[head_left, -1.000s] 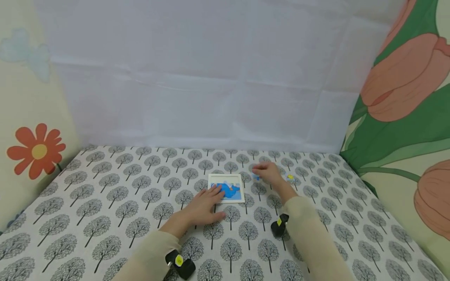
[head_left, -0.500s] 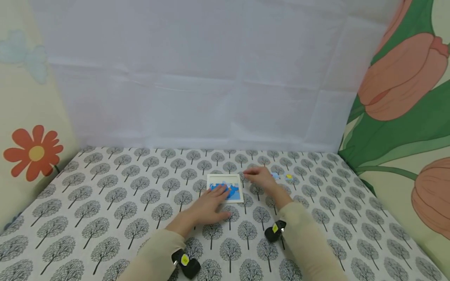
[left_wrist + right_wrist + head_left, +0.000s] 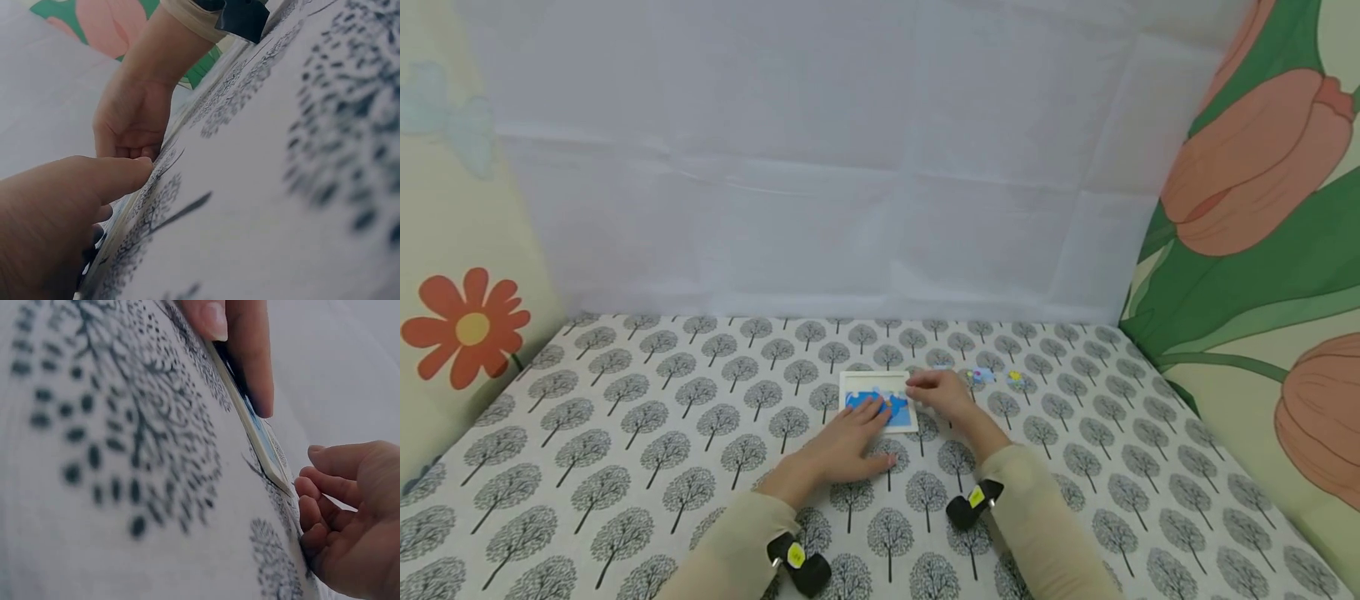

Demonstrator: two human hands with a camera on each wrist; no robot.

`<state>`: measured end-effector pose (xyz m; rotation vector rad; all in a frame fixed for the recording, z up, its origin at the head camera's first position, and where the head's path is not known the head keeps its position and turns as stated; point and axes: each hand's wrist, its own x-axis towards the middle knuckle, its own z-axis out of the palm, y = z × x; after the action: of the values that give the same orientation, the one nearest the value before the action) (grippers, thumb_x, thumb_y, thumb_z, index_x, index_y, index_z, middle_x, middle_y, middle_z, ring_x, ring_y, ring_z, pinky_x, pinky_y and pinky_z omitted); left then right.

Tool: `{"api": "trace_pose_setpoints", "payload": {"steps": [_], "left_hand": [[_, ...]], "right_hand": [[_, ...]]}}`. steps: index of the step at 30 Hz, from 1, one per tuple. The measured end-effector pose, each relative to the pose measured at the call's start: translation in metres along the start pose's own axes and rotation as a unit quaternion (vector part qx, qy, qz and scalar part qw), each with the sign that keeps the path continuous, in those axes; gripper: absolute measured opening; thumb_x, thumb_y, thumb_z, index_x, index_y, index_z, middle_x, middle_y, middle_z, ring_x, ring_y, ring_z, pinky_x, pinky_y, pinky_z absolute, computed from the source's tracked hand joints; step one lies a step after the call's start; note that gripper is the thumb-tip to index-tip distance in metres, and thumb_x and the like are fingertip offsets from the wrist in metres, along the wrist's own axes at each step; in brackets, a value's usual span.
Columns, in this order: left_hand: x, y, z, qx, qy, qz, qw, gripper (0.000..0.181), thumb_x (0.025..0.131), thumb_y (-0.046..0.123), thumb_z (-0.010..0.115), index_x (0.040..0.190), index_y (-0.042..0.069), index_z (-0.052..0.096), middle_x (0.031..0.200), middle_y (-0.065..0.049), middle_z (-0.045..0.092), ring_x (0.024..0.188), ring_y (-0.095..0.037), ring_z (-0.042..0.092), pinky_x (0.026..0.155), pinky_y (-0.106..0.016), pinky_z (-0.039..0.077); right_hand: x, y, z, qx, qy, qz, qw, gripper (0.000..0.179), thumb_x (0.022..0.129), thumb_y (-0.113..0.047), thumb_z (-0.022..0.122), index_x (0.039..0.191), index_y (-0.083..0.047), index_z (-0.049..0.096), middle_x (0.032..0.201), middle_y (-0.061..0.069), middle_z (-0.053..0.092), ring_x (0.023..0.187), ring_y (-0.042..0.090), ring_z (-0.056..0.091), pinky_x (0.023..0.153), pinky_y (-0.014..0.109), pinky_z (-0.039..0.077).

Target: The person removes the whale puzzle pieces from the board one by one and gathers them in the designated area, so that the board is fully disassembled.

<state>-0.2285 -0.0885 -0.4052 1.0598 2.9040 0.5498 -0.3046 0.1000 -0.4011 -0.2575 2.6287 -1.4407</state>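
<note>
A small white-framed jigsaw puzzle [image 3: 917,410] with a blue picture lies flat on the cloth; its upper strip shows pale and bare. My left hand [image 3: 850,446] rests over its lower left, fingers [image 3: 253,369] straight and touching the picture, the thumb off to the side. At the frame's upper right edge is my right hand [image 3: 946,395], fingers curled and thumb tip a little apart from them in the right wrist view. Whether those fingertips hold a small piece I cannot tell. Behind the right hand lie loose pieces, one with purple [image 3: 979,375] and one with yellow [image 3: 1015,377].
Cloth printed with grey trees [image 3: 662,454] covers the table. A white sheet [image 3: 805,175] hangs at the far edge. Painted flower walls [image 3: 1247,167] stand at both sides. Each wrist carries a black camera [image 3: 808,573].
My right hand has moved left from beside the loose pieces to the frame's right edge, uncovering pieces behind it. The left hand has slid slightly right over the picture.
</note>
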Motion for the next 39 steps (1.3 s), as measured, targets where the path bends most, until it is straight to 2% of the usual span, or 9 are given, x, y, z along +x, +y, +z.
{"api": "trace_pose_setpoints", "payload": {"steps": [5,10,19,24,39], "left_hand": [[-0.0009,-0.0015,0.0034,0.018,-0.006,-0.003,0.9998,0.071,0.085,0.047,0.043,0.135,0.000,0.024,0.139,-0.019,0.013,0.127,-0.030,0.009,0.100,-0.045,0.011],[-0.0024,-0.0010,0.0031,0.022,-0.005,0.002,0.9997,0.070,0.085,0.045,0.044,0.135,0.000,0.024,0.139,-0.019,0.014,0.127,-0.031,0.009,0.100,-0.046,0.011],[-0.0023,-0.0025,0.0024,0.026,-0.002,0.014,0.9996,0.068,0.086,0.046,0.043,0.135,0.002,0.027,0.139,-0.020,0.014,0.127,-0.032,0.010,0.100,-0.047,0.012],[-0.0027,-0.0031,0.0031,0.028,0.002,0.017,0.9995,0.067,0.086,0.046,0.043,0.135,0.003,0.028,0.139,-0.020,0.014,0.127,-0.032,0.010,0.099,-0.047,0.012],[-0.0020,-0.0031,0.0047,0.022,0.000,0.015,0.9996,0.066,0.086,0.046,0.043,0.134,0.003,0.029,0.139,-0.019,0.014,0.127,-0.031,0.009,0.100,-0.047,0.011]], "right_hand": [[-0.0039,0.0004,0.0047,0.031,-0.006,-0.023,0.9992,0.023,0.080,-0.014,0.062,0.100,-0.004,0.063,0.101,0.007,0.059,0.086,0.018,0.054,0.074,0.031,0.045],[-0.0062,0.0031,0.0074,0.036,-0.022,-0.048,0.9980,0.023,0.080,-0.010,0.061,0.101,0.000,0.062,0.097,0.007,0.059,0.084,0.018,0.054,0.072,0.030,0.045],[-0.0057,0.0043,0.0087,-0.024,-0.014,-0.057,0.9980,0.026,0.079,-0.012,0.063,0.104,-0.004,0.062,0.079,0.001,0.054,0.070,0.014,0.047,0.058,0.026,0.042],[-0.0068,0.0026,0.0085,-0.042,-0.014,-0.079,0.9959,0.028,0.077,-0.011,0.064,0.104,-0.002,0.062,0.072,0.001,0.051,0.064,0.014,0.044,0.056,0.025,0.040],[-0.0080,0.0033,0.0094,-0.082,-0.025,-0.102,0.9911,0.028,0.079,-0.010,0.063,0.106,-0.003,0.061,0.069,0.000,0.048,0.060,0.013,0.042,0.052,0.024,0.038]]}}
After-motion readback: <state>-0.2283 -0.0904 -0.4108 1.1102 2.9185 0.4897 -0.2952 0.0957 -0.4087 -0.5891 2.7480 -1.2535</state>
